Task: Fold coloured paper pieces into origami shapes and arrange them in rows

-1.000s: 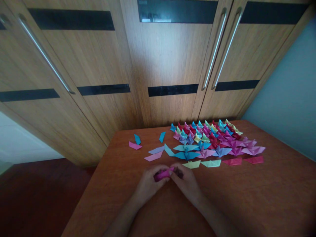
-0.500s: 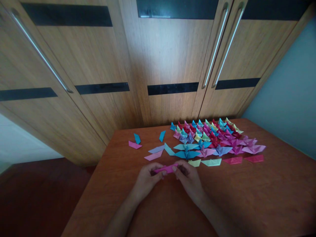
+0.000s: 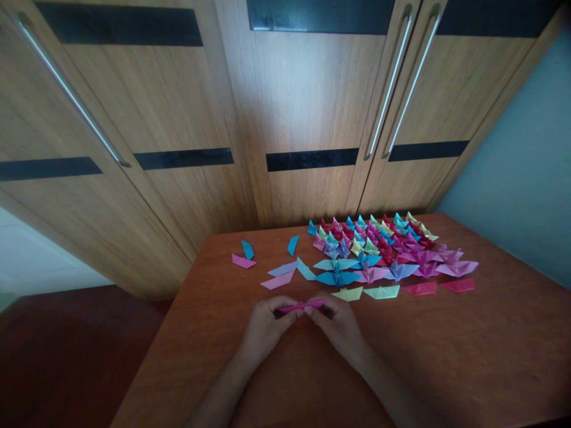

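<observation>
Left hand (image 3: pixel 264 326) and right hand (image 3: pixel 338 324) meet near the middle of the bench (image 3: pixel 276 380), and both pinch one folded bright pink paper (image 3: pixel 314 304). Each thumb presses on the near side of this paper, and the curled fingers are behind it, partly hidden. The paper lies across from left to right, thin as seen from here, and its right end is a little higher. I cannot tell whether the hands touch the bench.

Just beyond the hands, slightly to the left, lie a light pink strip (image 3: pixel 277 280) and a purple strip (image 3: pixel 282 269), with a pale blue strip (image 3: pixel 306 270) at their right. Farther to the left, a small blue strip (image 3: pixel 247 249) touches or almost touches a pink strip (image 3: pixel 243 261). Another blue strip (image 3: pixel 293 245) lies alone, far from the hands.

On the far right, many paper birds (image 3: pixel 338 278) stand close together in rows. In front of them is a line of a yellow strip (image 3: pixel 350 294), a pale green strip (image 3: pixel 382 292) and two red strips (image 3: pixel 420 289). Behind the bench stands a wooden cupboard (image 3: pixel 307 95).
</observation>
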Demonstrator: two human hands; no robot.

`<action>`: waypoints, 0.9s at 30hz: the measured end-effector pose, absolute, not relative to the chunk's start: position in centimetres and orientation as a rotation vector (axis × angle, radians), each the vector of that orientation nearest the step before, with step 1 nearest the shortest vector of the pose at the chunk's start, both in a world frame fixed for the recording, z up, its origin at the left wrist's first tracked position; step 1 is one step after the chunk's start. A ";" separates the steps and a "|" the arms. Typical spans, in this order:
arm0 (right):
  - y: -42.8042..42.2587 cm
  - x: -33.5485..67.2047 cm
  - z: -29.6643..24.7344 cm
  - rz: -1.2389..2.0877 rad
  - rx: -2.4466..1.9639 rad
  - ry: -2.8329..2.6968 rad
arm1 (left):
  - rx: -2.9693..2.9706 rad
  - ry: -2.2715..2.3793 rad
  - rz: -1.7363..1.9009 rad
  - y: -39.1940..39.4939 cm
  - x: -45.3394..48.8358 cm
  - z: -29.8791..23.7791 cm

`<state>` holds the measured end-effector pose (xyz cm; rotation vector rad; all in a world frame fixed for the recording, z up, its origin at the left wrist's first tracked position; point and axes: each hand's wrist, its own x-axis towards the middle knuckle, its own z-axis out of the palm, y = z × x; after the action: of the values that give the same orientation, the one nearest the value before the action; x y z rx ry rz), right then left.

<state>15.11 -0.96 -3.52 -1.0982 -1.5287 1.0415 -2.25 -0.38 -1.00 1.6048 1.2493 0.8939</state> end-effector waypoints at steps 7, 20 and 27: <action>-0.9 15.4 -3.1 1.002 -1.102 -1.572 | 1.625 1.295 0.877 -0.3 -2.4 -1.0; -0.8 16.3 -2.9 0.915 -1.196 -1.472 | 1.487 1.226 0.780 -0.2 -2.3 -0.7; -1.3 16.6 -2.6 0.859 -1.205 -1.516 | 1.495 1.307 0.794 -0.4 -1.8 -0.4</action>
<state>16.55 -1.26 -2.59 -1.2050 -1.5156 0.8591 -1.76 -0.43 -0.45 1.4953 1.3073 0.7941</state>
